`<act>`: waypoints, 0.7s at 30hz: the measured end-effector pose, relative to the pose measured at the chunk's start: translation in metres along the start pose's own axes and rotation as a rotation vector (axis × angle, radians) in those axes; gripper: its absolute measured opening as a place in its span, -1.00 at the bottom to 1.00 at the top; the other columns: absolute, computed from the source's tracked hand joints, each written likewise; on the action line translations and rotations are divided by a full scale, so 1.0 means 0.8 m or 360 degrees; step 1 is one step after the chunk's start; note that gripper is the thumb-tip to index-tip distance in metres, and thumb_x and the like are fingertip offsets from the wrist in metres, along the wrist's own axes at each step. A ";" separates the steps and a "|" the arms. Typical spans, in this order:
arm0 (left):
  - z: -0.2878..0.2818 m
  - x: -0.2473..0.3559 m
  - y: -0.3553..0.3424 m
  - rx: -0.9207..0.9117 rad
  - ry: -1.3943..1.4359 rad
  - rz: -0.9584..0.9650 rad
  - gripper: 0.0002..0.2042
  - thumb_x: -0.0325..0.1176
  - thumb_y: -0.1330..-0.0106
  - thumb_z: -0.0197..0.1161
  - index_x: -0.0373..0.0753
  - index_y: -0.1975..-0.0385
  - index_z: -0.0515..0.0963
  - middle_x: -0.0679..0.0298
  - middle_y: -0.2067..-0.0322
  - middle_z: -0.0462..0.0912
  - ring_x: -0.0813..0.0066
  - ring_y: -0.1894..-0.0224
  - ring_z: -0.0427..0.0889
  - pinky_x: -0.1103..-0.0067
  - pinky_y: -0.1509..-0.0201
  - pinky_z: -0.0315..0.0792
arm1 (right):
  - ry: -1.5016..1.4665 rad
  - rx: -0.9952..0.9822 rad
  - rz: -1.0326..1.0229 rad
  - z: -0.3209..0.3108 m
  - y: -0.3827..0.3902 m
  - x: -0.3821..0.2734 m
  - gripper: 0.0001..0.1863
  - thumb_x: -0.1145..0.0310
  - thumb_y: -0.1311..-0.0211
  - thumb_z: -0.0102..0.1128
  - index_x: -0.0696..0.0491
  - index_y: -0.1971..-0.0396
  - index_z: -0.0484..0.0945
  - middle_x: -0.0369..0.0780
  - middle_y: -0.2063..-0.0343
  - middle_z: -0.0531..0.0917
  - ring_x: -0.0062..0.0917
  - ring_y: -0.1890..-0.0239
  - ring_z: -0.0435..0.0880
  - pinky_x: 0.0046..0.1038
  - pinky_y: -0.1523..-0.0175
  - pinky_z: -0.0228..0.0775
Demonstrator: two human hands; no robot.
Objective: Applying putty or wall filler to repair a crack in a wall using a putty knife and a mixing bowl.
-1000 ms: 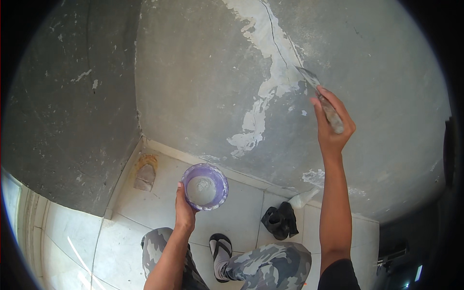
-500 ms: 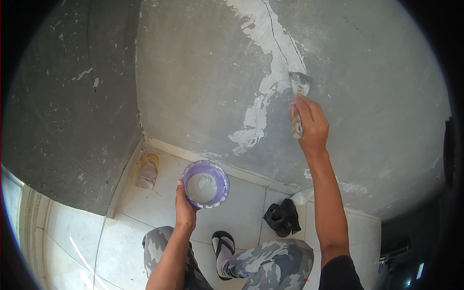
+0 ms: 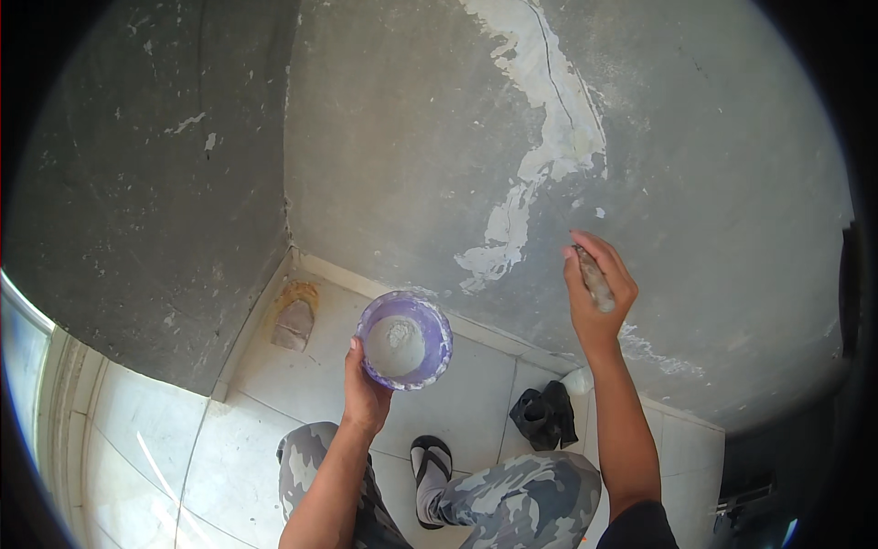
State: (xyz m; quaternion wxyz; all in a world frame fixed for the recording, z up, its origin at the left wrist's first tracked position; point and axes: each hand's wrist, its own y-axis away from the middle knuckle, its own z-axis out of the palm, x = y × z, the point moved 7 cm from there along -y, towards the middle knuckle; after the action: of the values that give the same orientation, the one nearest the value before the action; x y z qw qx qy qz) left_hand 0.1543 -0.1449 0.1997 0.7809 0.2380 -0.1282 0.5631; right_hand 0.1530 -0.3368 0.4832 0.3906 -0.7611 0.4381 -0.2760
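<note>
One purple bowl [image 3: 428, 340] in the left hand [image 3: 368, 395]: thumb at the near-left rim, other fingers mostly hidden beneath. Mouth faces up; pale grey paste [image 3: 393, 359] inside, lumpy at its far side, smears along the rim. Right hand [image 3: 620, 291], higher and well apart from the left, is closed around the worn handle [image 3: 594, 282] of a putty knife; blade hidden, so cannot tell whether it touches the wall.

Grey wall [image 3: 732, 183] fills the space beyond both hands. Up and left of the right hand, an irregular white patch [image 3: 558, 137], a dark crack [image 3: 554, 75] running down its upper part. Darker side wall [image 3: 155, 201] left of the left hand.

Below the right hand, to its left, a black object [image 3: 553, 416] on the floor tiles [image 3: 256, 439], kind unclear; something whitish [image 3: 578, 380] just beside it. Left of the bowl, a flat greyish piece [image 3: 293, 325] with a rusty stain around its top. Nearer than the hands: camouflage trousers [image 3: 535, 499], dark thong sandal [image 3: 443, 446] over a grey sock.
</note>
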 end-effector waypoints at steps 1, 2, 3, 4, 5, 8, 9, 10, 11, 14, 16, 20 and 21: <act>-0.005 0.001 -0.001 -0.0022 0.0035 0.0020 -0.27 0.28 -0.48 -0.10 -0.21 -0.39 0.24 0.18 -0.31 0.39 0.31 -0.36 0.37 0.29 -0.41 0.25 | -0.0423 -0.0020 0.0692 0.001 0.014 0.015 -0.77 0.45 -0.27 0.36 0.20 0.13 0.63 -0.14 0.25 0.71 -0.45 0.32 0.75 -0.43 0.20 0.61; -0.009 0.003 -0.001 -0.0042 0.0068 0.0041 -0.28 0.28 -0.48 -0.10 -0.21 -0.38 0.24 0.18 -0.31 0.39 0.30 -0.36 0.36 0.29 -0.42 0.24 | -0.0841 -0.0051 0.1388 0.013 0.040 0.025 -0.77 0.40 -0.33 0.32 0.21 0.12 0.63 -0.16 0.25 0.71 -0.48 0.33 0.74 -0.43 0.20 0.61; -0.010 0.005 -0.001 -0.0018 0.0062 0.0043 -0.28 0.28 -0.48 -0.10 -0.21 -0.38 0.24 0.18 -0.31 0.39 0.30 -0.36 0.36 0.29 -0.42 0.24 | -0.0858 -0.0064 0.1400 0.008 0.043 0.017 -0.77 0.40 -0.33 0.32 0.21 0.12 0.63 -0.16 0.25 0.71 -0.48 0.33 0.74 -0.43 0.20 0.61; -0.007 0.005 -0.001 -0.0038 0.0098 0.0032 -0.28 0.28 -0.48 -0.10 -0.21 -0.38 0.25 0.18 -0.31 0.40 0.30 -0.36 0.36 0.30 -0.42 0.24 | -0.1240 -0.0099 0.1647 0.015 0.055 0.014 -0.76 0.37 -0.35 0.31 0.21 0.11 0.62 -0.17 0.26 0.70 -0.46 0.33 0.75 -0.42 0.19 0.62; -0.004 0.006 -0.001 -0.0055 0.0134 0.0022 -0.29 0.28 -0.48 -0.10 -0.20 -0.38 0.26 0.18 -0.31 0.40 0.30 -0.36 0.36 0.30 -0.42 0.25 | -0.1628 -0.0135 0.1889 0.025 0.065 0.009 -0.74 0.34 -0.37 0.29 0.22 0.10 0.62 -0.18 0.26 0.70 -0.44 0.33 0.75 -0.41 0.18 0.62; 0.008 -0.003 -0.001 -0.0101 0.0257 -0.0072 -0.30 0.28 -0.49 -0.13 -0.19 -0.37 0.27 0.20 -0.28 0.43 0.32 -0.32 0.41 0.31 -0.38 0.31 | -0.1689 -0.0275 0.2022 0.028 0.070 0.000 -0.72 0.36 -0.34 0.30 0.24 0.09 0.60 -0.17 0.28 0.70 -0.43 0.36 0.75 -0.37 0.21 0.63; 0.013 -0.007 -0.002 -0.0160 0.0327 -0.0131 -0.30 0.28 -0.49 -0.14 -0.19 -0.37 0.27 0.20 -0.27 0.45 0.33 -0.31 0.43 0.32 -0.36 0.33 | -0.1694 -0.0380 0.2046 0.031 0.071 -0.006 -0.73 0.39 -0.33 0.30 0.25 0.09 0.59 -0.17 0.29 0.70 -0.44 0.36 0.75 -0.39 0.23 0.63; 0.015 -0.005 -0.003 -0.0131 0.0318 -0.0119 -0.29 0.29 -0.49 -0.15 -0.19 -0.36 0.28 0.21 -0.27 0.45 0.34 -0.29 0.45 0.33 -0.33 0.36 | -0.1706 -0.0395 0.2068 0.032 0.066 -0.015 -0.73 0.39 -0.33 0.30 0.25 0.09 0.59 -0.17 0.29 0.70 -0.44 0.36 0.75 -0.39 0.23 0.63; 0.014 -0.004 -0.001 -0.0104 0.0314 -0.0123 -0.29 0.29 -0.49 -0.15 -0.19 -0.36 0.28 0.21 -0.27 0.45 0.34 -0.29 0.45 0.33 -0.33 0.36 | -0.1586 -0.0625 0.1948 0.036 0.057 -0.030 -0.76 0.44 -0.31 0.29 0.25 0.10 0.60 -0.16 0.30 0.72 -0.47 0.34 0.76 -0.41 0.19 0.65; 0.013 -0.004 -0.001 -0.0117 0.0299 -0.0128 -0.28 0.30 -0.49 -0.16 -0.19 -0.36 0.27 0.20 -0.27 0.45 0.34 -0.30 0.45 0.32 -0.34 0.35 | -0.1291 -0.1007 0.1598 0.048 0.046 -0.067 -0.81 0.52 -0.23 0.35 0.22 0.18 0.64 -0.22 0.36 0.74 -0.54 0.34 0.76 -0.51 0.20 0.61; 0.018 -0.002 -0.001 -0.0181 0.0293 -0.0084 -0.28 0.31 -0.48 -0.14 -0.20 -0.37 0.27 0.19 -0.27 0.45 0.34 -0.30 0.45 0.32 -0.35 0.34 | -0.1049 -0.1097 0.1312 0.055 0.036 -0.092 -0.85 0.54 -0.09 0.48 0.15 0.32 0.70 -0.28 0.42 0.76 -0.65 0.36 0.72 -0.59 0.24 0.52; 0.026 -0.002 0.006 -0.0178 0.0360 -0.0162 -0.28 0.30 -0.48 -0.11 -0.20 -0.37 0.26 0.19 -0.27 0.44 0.33 -0.31 0.43 0.33 -0.38 0.32 | -0.0896 -0.0997 0.0988 0.065 0.040 -0.112 -0.89 0.61 -0.10 0.43 0.21 0.35 0.72 -0.26 0.45 0.75 -0.72 0.42 0.68 -0.64 0.28 0.51; 0.026 -0.002 0.007 -0.0188 0.0350 -0.0144 -0.28 0.30 -0.47 -0.09 -0.20 -0.38 0.25 0.19 -0.28 0.43 0.32 -0.32 0.42 0.33 -0.40 0.30 | -0.0906 -0.1004 0.0991 0.068 0.044 -0.115 -0.89 0.61 -0.10 0.43 0.21 0.35 0.72 -0.26 0.45 0.75 -0.72 0.42 0.68 -0.64 0.28 0.51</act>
State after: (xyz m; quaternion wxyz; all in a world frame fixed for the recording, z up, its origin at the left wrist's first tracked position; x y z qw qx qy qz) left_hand 0.1499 -0.1555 0.2184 0.8274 0.1340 -0.0639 0.5416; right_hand 0.1361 -0.2475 0.4175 0.3096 -0.7204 0.5819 0.2159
